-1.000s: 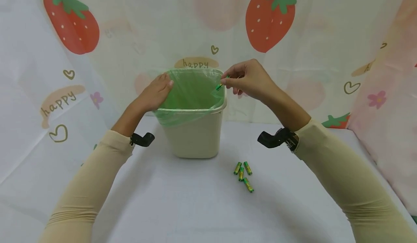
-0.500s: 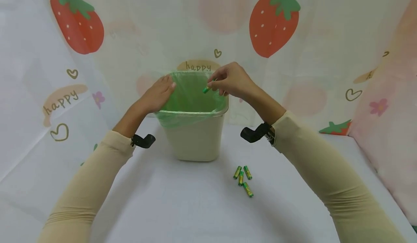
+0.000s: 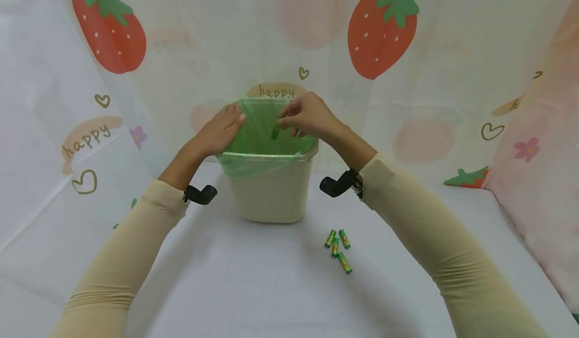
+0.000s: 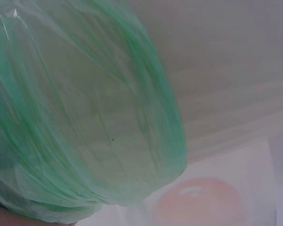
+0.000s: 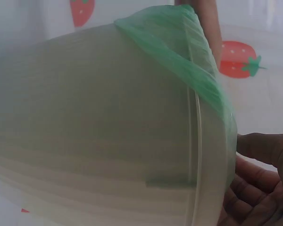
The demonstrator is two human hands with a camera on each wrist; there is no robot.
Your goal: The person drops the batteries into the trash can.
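Looking forward and down from the head, well back, taking in the bin [image 3: 271,192] and strawberry-printed backdrop [image 3: 217,41]. From the left wrist, very close to the bin's outer wall and green liner [image 4: 108,117], turned sideways. From the right wrist, also close and sideways, facing the bin's wall and rim. Shared by all three: bin and liner.

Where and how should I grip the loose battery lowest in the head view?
Probably just below the middle of that lowest battery, pinched across its long sides, coming from above and the right. It is a slim cylinder lying flat and slanted; its upper end sits close to the middle battery, while its right side is free. The right hand currently pinches another battery.
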